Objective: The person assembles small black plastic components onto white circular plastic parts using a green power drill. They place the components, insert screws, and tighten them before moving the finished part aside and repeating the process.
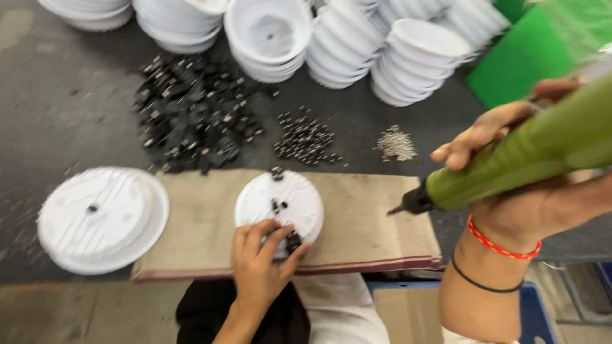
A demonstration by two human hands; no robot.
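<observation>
Left hand (258, 261) pinches a small black clip (292, 242) against the near edge of a white plastic disc (280, 200), steadying it on a brown mat (357, 216). Right hand (510, 185) wrapped around a green power screwdriver (529, 153), tip angled toward the disc, held clear. Black clips (191, 114) and screws (305, 137) heaped within reach on the counter (64, 114).

Left hand (260, 258) pinching, right hand (510, 185) clenched

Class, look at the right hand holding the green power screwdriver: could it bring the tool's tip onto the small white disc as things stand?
Probably yes: the right hand holds the green screwdriver tip-first toward the white disc, with only bare mat between.
</observation>
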